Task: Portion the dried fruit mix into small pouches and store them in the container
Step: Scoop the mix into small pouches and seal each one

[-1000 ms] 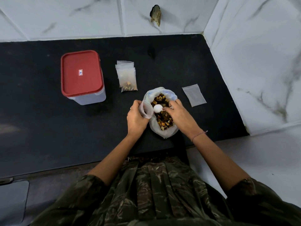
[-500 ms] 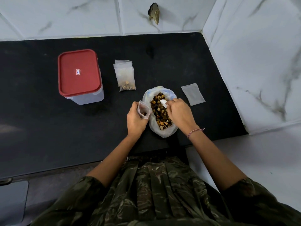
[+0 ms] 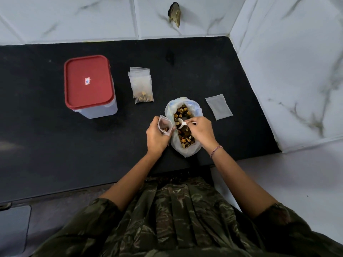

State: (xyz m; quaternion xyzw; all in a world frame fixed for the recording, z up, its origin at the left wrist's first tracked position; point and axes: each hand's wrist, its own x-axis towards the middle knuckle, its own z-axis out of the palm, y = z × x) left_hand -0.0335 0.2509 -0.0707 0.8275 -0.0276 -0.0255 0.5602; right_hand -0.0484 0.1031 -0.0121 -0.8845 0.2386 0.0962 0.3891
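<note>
Left hand (image 3: 156, 138) grips part-filled pouch (image 3: 164, 125), right hand (image 3: 201, 130) pinches spoon (image 3: 183, 124) over bag (image 3: 185, 152); filled pouches (image 3: 142, 86) lie beyond bag, container (image 3: 89, 80) lidded.

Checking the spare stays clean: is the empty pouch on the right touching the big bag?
Apart. The head view shows bare black counter between the empty pouch and the big bag.

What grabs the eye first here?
The red-lidded container stands out at the left rear of the black counter, lid on. At centre, the left hand holds a small pouch open beside the bag of dried fruit mix, and the right hand holds a white spoon over it. Stacked pouches lie between container and bag; an empty pouch lies to the bag's right.
</note>
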